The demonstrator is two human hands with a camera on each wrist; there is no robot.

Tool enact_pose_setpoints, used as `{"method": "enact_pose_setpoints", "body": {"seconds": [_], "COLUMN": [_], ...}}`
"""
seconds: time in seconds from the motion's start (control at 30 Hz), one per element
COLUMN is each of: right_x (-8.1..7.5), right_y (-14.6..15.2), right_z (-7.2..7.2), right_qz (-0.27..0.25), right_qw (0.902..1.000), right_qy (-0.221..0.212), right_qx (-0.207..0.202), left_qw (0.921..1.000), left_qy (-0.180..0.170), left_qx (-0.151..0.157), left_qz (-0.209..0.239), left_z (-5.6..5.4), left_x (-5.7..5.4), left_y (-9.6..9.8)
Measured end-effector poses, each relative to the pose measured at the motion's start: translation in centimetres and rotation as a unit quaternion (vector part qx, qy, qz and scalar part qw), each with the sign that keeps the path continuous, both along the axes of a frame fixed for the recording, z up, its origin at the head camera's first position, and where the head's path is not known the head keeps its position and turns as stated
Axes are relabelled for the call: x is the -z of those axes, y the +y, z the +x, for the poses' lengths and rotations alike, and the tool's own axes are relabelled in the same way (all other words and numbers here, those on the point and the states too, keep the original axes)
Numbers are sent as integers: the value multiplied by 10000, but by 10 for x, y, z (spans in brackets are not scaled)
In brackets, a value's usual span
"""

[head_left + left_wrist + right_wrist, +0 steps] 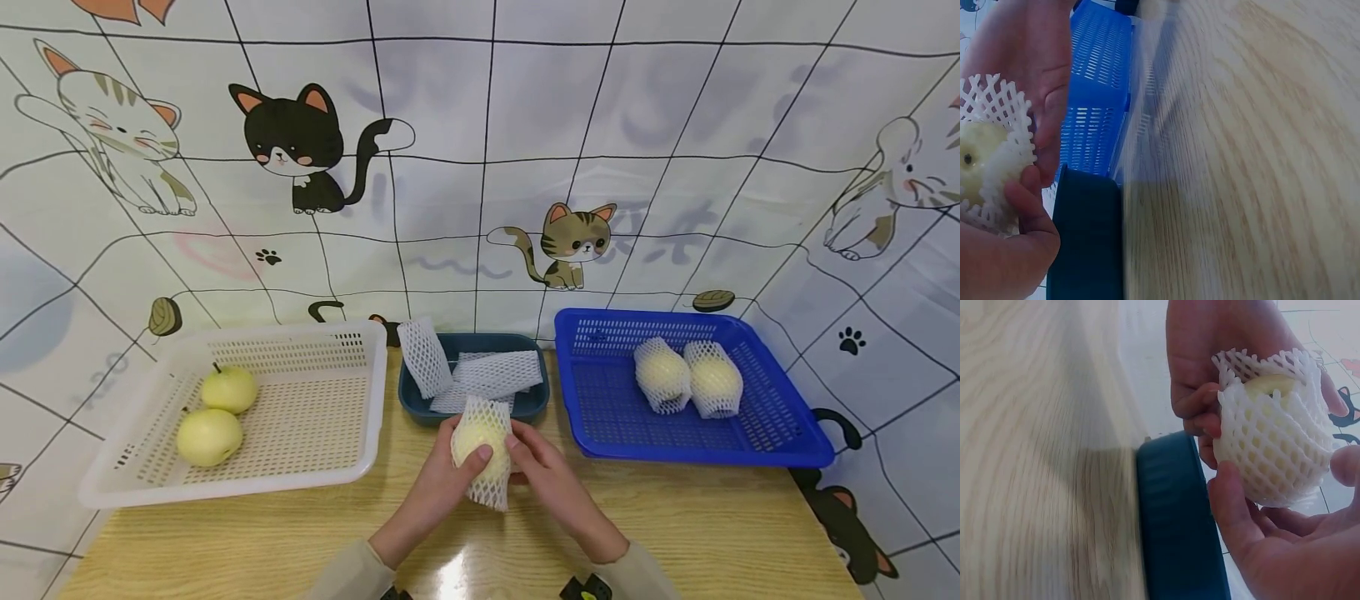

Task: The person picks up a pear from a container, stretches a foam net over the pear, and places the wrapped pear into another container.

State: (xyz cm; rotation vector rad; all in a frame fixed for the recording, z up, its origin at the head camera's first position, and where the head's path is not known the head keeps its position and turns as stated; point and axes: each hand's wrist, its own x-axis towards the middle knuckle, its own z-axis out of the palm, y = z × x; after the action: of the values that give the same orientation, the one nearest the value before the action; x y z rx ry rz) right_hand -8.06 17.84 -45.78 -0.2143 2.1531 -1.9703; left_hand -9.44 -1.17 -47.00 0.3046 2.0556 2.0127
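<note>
A pale yellow pear (483,443) in a white foam net sleeve (491,492) is held between both hands above the table's front middle. My left hand (438,475) grips it from the left, thumb lying across the net. From the other side my right hand (551,479) holds it, and the right wrist view shows thumb and fingers on either side of the netted pear (1275,444). One end of the pear (979,159) shows through the sleeve's opening in the left wrist view. Just behind the hands, a dark teal basket (408,408) contains several flat foam net sleeves (498,372).
On the left, a white basket (315,479) holds two bare pears (210,437). A blue basket (697,454) on the right contains two pears in foam nets (663,375). Behind the wooden table (300,542) hangs a cat-print sheet (450,108).
</note>
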Motion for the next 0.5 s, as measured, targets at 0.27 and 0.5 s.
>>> {"method": "enact_pose_setpoints", "body": {"seconds": [0.27, 0.5], "right_x": [-1, 5], "right_y": [1, 6], "right_z": [0, -3], "right_qz": [-433, -927], "right_qw": [9988, 9922], "right_qy": [-172, -804], "right_qx": [-145, -234], "left_qw": [9976, 9881], "left_qy": [634, 1177], "left_qx": [-15, -185], "left_qz": [-268, -974], "left_z": [0, 3], "left_x": [3, 3], "left_y": [0, 2]}}
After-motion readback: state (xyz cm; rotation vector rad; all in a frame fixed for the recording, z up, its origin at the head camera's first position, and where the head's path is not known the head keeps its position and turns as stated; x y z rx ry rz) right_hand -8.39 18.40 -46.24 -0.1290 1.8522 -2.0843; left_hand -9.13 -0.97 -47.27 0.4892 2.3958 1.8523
